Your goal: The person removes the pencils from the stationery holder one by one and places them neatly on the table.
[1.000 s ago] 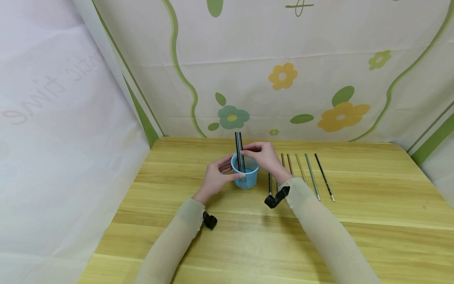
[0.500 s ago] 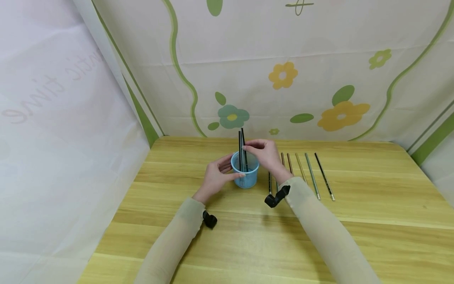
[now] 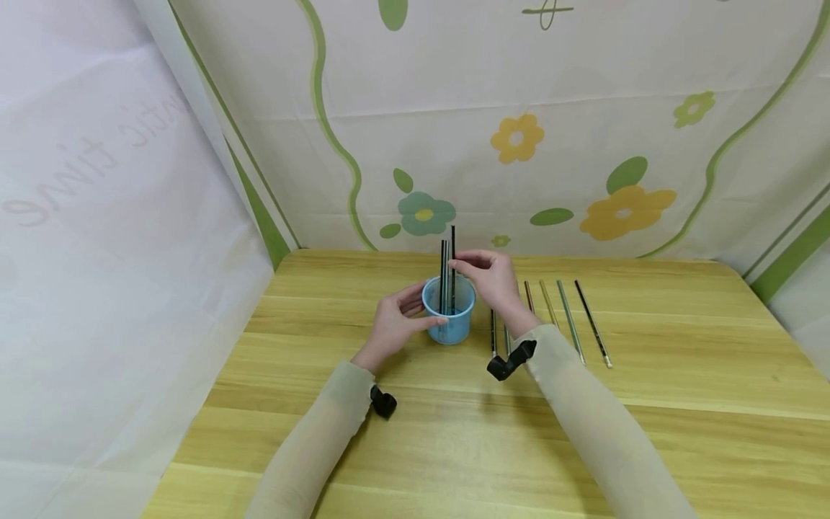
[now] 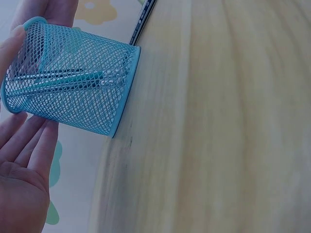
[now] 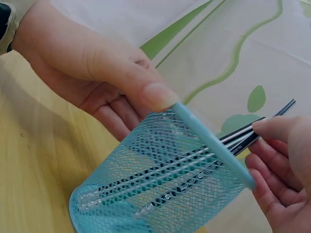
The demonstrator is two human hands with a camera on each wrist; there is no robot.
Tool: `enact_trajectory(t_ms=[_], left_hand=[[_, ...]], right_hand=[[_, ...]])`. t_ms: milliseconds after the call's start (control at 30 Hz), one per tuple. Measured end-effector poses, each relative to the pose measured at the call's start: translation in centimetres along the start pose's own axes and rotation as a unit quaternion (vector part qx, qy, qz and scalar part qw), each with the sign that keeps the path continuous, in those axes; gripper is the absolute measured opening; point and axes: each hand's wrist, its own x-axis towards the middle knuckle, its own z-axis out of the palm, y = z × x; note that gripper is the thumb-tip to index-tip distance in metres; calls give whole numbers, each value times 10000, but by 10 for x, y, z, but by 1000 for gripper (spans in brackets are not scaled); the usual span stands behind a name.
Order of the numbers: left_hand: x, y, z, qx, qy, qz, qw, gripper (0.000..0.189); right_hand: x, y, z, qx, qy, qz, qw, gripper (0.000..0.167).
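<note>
A light-blue mesh pencil cup (image 3: 459, 330) stands upright on the wooden table. My left hand (image 3: 397, 321) holds it from the left, thumb across the near rim and fingers along the far side. Between thumb and fingertips, my right hand (image 3: 494, 281) pinches a black pencil (image 3: 453, 241) near its upper part, above the rim. That pencil stands higher than the other pencils (image 3: 444, 270), which lean together inside the cup. Through the mesh in the right wrist view, its eraser end (image 5: 142, 212) sits apart from the other eraser ends (image 5: 90, 200).
Right of the cup, several pencils lie in a row on the table (image 3: 389, 461), among them a yellow one (image 3: 548, 303), a grey-green one (image 3: 570, 321) and a black one (image 3: 593, 324). My right forearm partly covers the row. A flowered cloth (image 3: 324, 180) hangs behind.
The pinched black pencil has separated from the others, moving right and slightly up with my right hand. The remaining pencils have shifted a little right. My left hand and the cup stay put.
</note>
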Motion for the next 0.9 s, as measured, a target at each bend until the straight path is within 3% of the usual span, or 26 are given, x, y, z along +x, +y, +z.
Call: enact_trajectory(t_ms=[233, 633, 900], left_hand=[[0, -2, 0, 4, 13, -36, 10000, 77], [0, -2, -1, -33, 2, -67, 10000, 76], [-2, 3, 0, -50, 3, -116, 9999, 76]], right_hand=[[-1, -6, -8, 336, 82, 16, 9994, 36], [-2, -12, -20, 684, 288, -295, 9968, 39], [-1, -18, -29, 1360, 713, -274, 9878, 33]])
